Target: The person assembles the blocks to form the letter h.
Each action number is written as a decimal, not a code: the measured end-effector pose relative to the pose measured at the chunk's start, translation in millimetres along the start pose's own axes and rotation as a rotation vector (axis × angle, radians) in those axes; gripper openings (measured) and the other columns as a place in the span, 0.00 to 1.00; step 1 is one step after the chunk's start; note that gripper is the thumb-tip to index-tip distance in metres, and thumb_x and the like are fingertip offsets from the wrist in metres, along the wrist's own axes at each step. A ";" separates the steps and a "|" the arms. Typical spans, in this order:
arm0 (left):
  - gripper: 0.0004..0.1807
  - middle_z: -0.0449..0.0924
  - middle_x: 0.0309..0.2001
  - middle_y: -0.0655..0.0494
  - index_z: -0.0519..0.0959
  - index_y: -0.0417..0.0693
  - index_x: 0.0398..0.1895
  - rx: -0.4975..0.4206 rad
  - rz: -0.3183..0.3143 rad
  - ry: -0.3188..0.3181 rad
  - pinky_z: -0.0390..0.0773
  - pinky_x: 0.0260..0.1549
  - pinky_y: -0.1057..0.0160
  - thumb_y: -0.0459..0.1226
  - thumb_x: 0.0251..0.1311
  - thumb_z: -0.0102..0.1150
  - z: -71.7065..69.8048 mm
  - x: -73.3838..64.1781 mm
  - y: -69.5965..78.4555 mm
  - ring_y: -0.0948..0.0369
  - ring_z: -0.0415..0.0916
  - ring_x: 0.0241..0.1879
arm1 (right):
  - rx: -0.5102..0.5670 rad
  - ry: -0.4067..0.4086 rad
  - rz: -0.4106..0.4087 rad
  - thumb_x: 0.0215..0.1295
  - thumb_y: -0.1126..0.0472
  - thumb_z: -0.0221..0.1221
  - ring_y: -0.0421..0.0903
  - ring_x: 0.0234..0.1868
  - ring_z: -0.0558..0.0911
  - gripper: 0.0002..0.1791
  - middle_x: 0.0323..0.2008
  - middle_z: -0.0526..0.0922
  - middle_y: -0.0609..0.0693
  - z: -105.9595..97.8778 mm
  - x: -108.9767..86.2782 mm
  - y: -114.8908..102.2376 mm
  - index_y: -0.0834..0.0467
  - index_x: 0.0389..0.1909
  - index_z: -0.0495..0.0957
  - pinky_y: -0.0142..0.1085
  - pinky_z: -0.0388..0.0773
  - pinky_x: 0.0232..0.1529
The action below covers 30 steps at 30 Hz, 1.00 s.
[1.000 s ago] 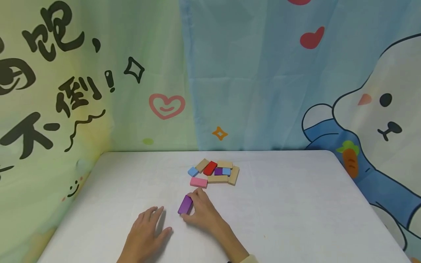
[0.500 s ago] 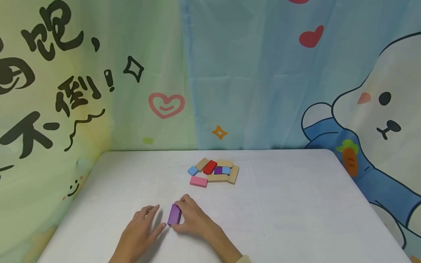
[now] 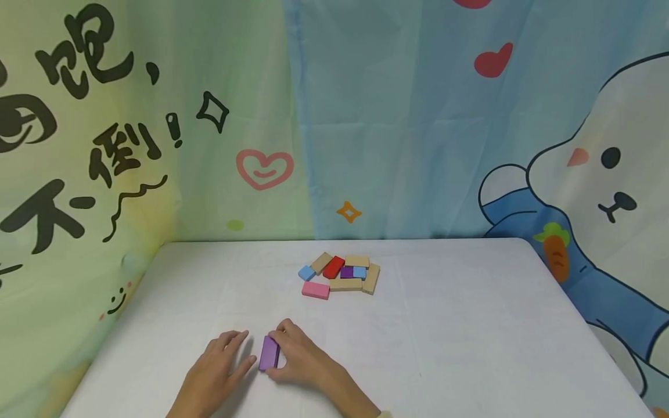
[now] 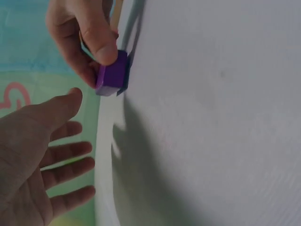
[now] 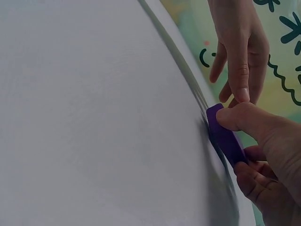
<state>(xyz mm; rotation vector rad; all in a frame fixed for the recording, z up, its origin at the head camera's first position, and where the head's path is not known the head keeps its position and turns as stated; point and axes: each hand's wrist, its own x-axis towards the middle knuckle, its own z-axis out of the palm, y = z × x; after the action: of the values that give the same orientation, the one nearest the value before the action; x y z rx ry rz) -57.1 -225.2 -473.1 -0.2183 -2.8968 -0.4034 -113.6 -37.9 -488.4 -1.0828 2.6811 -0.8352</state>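
A purple block lies between my two hands near the front of the white table. My right hand pinches it by its two ends, thumb at the near end and fingers at the far end. In the right wrist view the block spans from thumb to fingers, close over the tabletop. My left hand is just left of the block, fingers spread and holding nothing. The left wrist view shows that hand with its palm facing the block, a small gap between them.
Farther back on the white table lies a flat cluster of blocks: a pink block, a red block, a blue block, a small purple block and several wooden blocks. A printed curtain hangs behind.
My right hand has brought the purple block left and toward me, away from the cluster, turning it more upright in view. The left hand has shifted slightly left. The cluster has stayed put.
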 end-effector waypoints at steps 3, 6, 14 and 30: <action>0.24 0.76 0.48 0.57 0.76 0.49 0.53 -0.009 0.005 -0.039 0.78 0.47 0.55 0.49 0.54 0.61 -1.6 -0.2 -2.2 0.58 0.74 0.50 | -0.009 -0.014 -0.005 0.51 0.47 0.65 0.33 0.44 0.68 0.33 0.47 0.68 0.44 1.4 -0.8 -1.3 0.59 0.56 0.71 0.23 0.71 0.47; 0.25 0.76 0.49 0.59 0.76 0.51 0.54 -0.026 -0.007 -0.109 0.77 0.49 0.56 0.51 0.54 0.60 -2.9 -0.6 -2.4 0.60 0.74 0.50 | -0.012 -0.022 -0.013 0.52 0.47 0.64 0.32 0.43 0.68 0.32 0.46 0.68 0.43 2.5 -1.9 -3.1 0.58 0.55 0.71 0.21 0.71 0.46; 0.26 0.76 0.50 0.60 0.75 0.53 0.55 -0.025 0.014 -0.162 0.76 0.51 0.56 0.50 0.53 0.61 -3.4 -2.3 -0.3 0.59 0.74 0.52 | -0.027 -0.031 -0.055 0.54 0.44 0.62 0.30 0.40 0.67 0.29 0.44 0.67 0.40 4.0 -5.5 -9.4 0.55 0.53 0.72 0.17 0.69 0.41; 0.32 0.75 0.53 0.64 0.74 0.59 0.55 -0.060 -0.007 -0.256 0.77 0.51 0.56 0.57 0.44 0.64 -4.9 4.4 2.6 0.60 0.73 0.53 | -0.079 0.055 0.158 0.56 0.40 0.58 0.38 0.48 0.71 0.35 0.50 0.70 0.45 -27.1 -17.1 27.3 0.56 0.60 0.68 0.32 0.74 0.54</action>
<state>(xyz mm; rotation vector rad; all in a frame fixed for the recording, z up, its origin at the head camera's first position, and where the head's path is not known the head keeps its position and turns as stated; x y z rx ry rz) -60.0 -223.6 -466.8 -0.2888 -3.1392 -0.4981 -126.0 1.8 -481.8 -0.8603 2.8224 -0.7484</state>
